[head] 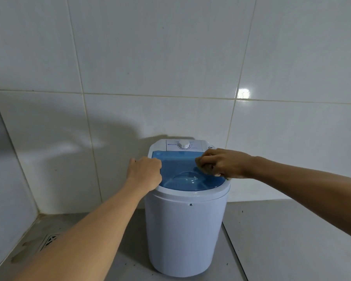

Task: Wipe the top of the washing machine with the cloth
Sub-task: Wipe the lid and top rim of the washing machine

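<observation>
A small white washing machine [185,230] stands on the floor against the tiled wall. Its top has a translucent blue lid [182,171] and a white control dial [184,144] at the back. My right hand [225,163] presses a bunched brownish cloth [206,166] onto the right side of the blue lid. My left hand [145,172] is closed over the machine's left rim, with its fingers curled around the edge of the top.
White tiled walls meet in a corner at the left. A metal floor drain [50,241] sits in the grey floor at the lower left. A raised grey floor slab [292,230] lies to the right of the machine.
</observation>
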